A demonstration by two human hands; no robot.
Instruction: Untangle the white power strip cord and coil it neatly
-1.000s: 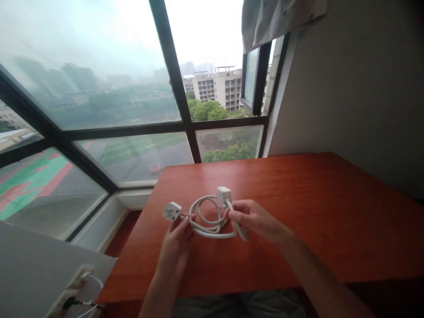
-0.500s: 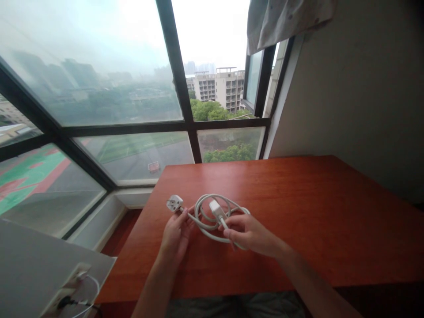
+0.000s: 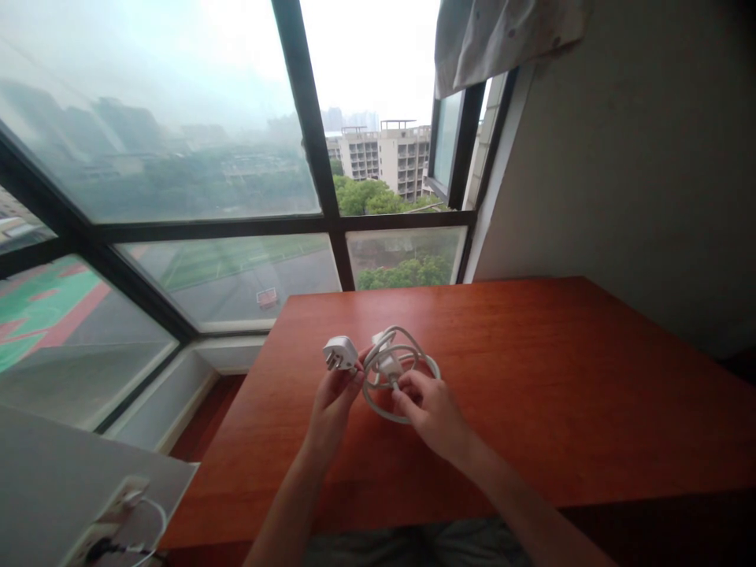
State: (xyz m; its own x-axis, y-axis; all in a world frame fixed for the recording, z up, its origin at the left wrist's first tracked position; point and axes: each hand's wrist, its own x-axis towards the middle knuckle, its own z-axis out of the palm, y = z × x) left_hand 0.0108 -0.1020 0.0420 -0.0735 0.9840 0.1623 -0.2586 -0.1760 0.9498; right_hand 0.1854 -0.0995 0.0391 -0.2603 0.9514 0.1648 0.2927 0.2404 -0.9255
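Note:
A white power cord (image 3: 435,367) is looped in coils above the wooden table. My left hand (image 3: 331,403) is closed on the cord just behind its plug (image 3: 340,351), whose metal prongs face toward the lower left. With thumb and fingers, my right hand (image 3: 435,411) pinches the cord right below the white block-shaped connector (image 3: 388,364) at its other end. That connector sits inside the loops, and strands of cord pass in front of part of it. Some of my left fingers are hidden behind the cord.
The reddish-brown table (image 3: 549,394) reaches to the windows (image 3: 206,157) and the wall on the right. At lower left, a wall outlet (image 3: 133,496) has a white and a black plug in it. A grey curtain (image 3: 502,39) hangs at the top.
My left hand has moved right and turned the plug so its prongs point lower. The connector has gone in among the loops, and the two hands are closer together.

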